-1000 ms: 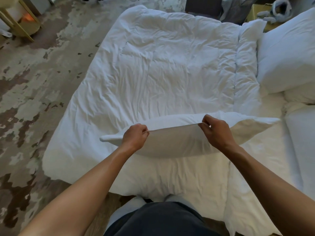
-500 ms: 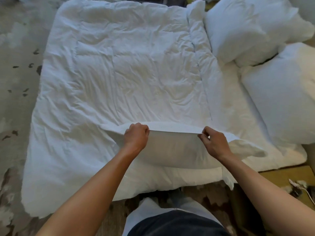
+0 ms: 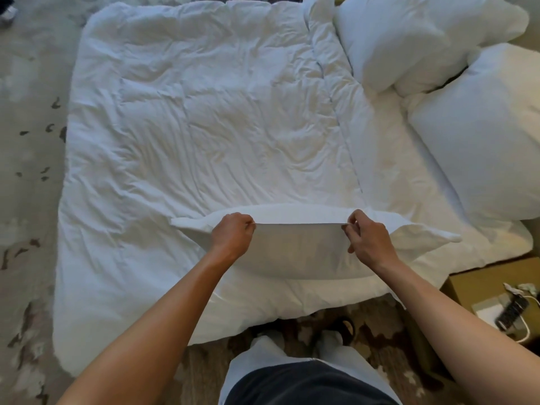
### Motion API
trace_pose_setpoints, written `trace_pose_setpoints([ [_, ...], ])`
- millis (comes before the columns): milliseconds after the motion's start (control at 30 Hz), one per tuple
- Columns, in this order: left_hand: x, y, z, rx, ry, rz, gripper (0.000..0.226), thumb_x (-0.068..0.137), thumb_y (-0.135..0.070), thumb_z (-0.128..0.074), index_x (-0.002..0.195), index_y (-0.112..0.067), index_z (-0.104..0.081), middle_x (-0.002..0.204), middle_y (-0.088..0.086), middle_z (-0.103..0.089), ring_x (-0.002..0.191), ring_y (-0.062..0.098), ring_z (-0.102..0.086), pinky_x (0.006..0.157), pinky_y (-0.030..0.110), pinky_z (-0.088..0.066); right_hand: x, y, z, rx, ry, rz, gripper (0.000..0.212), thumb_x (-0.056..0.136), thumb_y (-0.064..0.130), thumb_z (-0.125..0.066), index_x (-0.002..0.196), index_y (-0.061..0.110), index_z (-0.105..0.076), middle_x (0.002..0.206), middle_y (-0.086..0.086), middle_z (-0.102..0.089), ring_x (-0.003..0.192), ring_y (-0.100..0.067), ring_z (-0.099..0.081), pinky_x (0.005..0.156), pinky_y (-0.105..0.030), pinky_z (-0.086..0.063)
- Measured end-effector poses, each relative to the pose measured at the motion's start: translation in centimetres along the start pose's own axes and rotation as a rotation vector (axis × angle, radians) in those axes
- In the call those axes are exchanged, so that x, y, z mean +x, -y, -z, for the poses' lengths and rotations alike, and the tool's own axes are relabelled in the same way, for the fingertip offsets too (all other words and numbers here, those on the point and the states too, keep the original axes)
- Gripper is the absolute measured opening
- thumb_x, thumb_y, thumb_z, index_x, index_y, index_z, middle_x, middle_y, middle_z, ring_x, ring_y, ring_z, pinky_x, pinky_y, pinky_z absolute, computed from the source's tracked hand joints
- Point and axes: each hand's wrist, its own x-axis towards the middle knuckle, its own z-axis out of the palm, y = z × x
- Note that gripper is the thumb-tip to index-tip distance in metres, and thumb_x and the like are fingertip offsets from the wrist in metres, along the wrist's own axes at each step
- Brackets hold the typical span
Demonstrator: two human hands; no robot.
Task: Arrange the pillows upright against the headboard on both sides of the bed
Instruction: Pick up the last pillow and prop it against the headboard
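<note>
A white pillow (image 3: 304, 249) is held by its upper seam above the near edge of the bed, over the white duvet (image 3: 204, 127). The seam is pinched by the left hand (image 3: 232, 236) and by the right hand (image 3: 369, 239), with the fingers of each curled tightly round the fabric edge; the stretch of seam between them is pulled taut. The pillow's long axis is seen to run left to right across the view, roughly along the near bed edge, with one corner sticking out past each hand.

The head of the bed is judged to lie to the right, where a near standing pillow (image 3: 485, 147) and a far pillow pile (image 3: 415, 36) are already propped; the headboard itself cannot be made out. The held pillow is therefore placed well apart from its goal, and the right hand is the nearer one to it. A carry to the right is judged to be called for, with the pillow turned so that its long axis lies along the headboard. A wooden nightstand (image 3: 467, 285) is seen just beside the near right corner.
</note>
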Motion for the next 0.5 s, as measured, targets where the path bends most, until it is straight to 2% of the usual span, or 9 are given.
trace_pose_setpoints([
  [100, -1.0, -0.6, -0.5, -0.132, 0.002, 0.05, 0.025, 0.099, -0.023, -0.055, 0.091, -0.01, -0.075, 0.09, 0.005, -0.074, 0.089, 0.025, -0.068, 0.081, 0.042, -0.056, -0.3, -0.2, 0.5, -0.025, -0.024, 0.022, 0.014, 0.103, 0.025, -0.065, 0.092, 0.026, -0.056, 0.06, 0.006, -0.07, 0.049, -0.005, -0.067, 0.062, -0.028, -0.05],
  [233, -2.1, -1.7, -1.1, -0.187, -0.043, 0.095, 0.026, 0.099, -0.022, -0.055, 0.085, -0.01, -0.073, 0.081, 0.004, -0.072, 0.081, 0.025, -0.065, 0.076, 0.04, -0.053, -0.6, -0.7, 2.1, -0.086, 0.044, 0.068, 0.016, 0.102, 0.023, -0.066, 0.088, 0.018, -0.072, 0.062, 0.002, -0.073, 0.052, -0.013, -0.071, 0.078, -0.037, -0.06],
  [333, -2.7, -3.1, -1.0, -0.21, -0.08, 0.114, 0.026, 0.099, -0.022, -0.055, 0.082, -0.01, -0.072, 0.08, 0.005, -0.07, 0.08, 0.024, -0.065, 0.075, 0.041, -0.053, -0.7, -1.2, 3.5, -0.058, 0.063, 0.114, 0.019, 0.101, 0.021, -0.068, 0.086, 0.013, -0.075, 0.066, 0.0, -0.073, 0.053, -0.018, -0.07, 0.077, -0.038, -0.06],
  [400, -2.9, -4.5, -0.5, -0.224, -0.114, 0.117, 0.026, 0.098, -0.021, -0.055, 0.082, -0.007, -0.071, 0.08, 0.008, -0.071, 0.08, 0.026, -0.066, 0.076, 0.045, -0.055, -0.6, -1.3, 4.9, -0.041, 0.042, 0.147, 0.019, 0.1, 0.019, -0.069, 0.083, 0.011, -0.073, 0.064, -0.001, -0.07, 0.059, -0.024, -0.068, 0.075, -0.04, -0.059],
  [500, -2.8, -7.8, 1.0, -0.217, -0.175, 0.077, 0.025, 0.099, -0.021, -0.056, 0.086, -0.01, -0.075, 0.084, 0.004, -0.073, 0.081, 0.022, -0.066, 0.079, 0.042, -0.056, -0.6, -1.6, 8.2, -0.012, -0.009, 0.187, 0.022, 0.099, 0.019, -0.07, 0.079, 0.011, -0.069, 0.059, 0.003, -0.062, 0.061, -0.027, -0.066, 0.072, -0.04, -0.058],
])
